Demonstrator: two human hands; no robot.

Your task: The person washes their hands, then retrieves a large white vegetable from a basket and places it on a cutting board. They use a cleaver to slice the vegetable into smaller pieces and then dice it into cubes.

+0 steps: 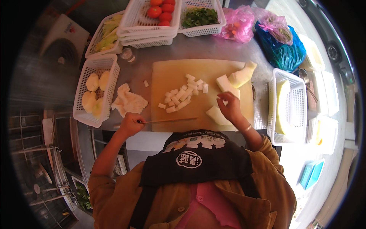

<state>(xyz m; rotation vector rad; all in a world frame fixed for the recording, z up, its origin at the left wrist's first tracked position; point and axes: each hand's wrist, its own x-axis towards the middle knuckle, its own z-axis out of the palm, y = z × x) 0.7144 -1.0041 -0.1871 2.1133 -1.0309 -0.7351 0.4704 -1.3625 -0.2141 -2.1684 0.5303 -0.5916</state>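
My left hand (132, 124) grips the handle of a kitchen knife (171, 120), seen nearly edge-on along the near side of a yellowish cutting board (200, 65). Beyond the blade lies a loose heap of white cut sticks (180, 94), apparently melon or gourd. My right hand (230, 106) is over the board's right part, fingers curled with a gap between thumb and fingertips; nothing shows held. A rectangular white block (224, 82) lies just past it, beside a curved pale piece (243, 75). Another pale chunk (216, 116) is partly hidden beneath that hand.
A crumpled cloth (130, 100) and a clear cup (127, 55) are left of the board. White baskets hold peeled pale vegetables (92, 82), tomatoes (154, 12), leafy greens (200, 17) and a long pale melon piece (282, 106). Pink (238, 24) and blue (286, 51) plastic bags stand at back right.
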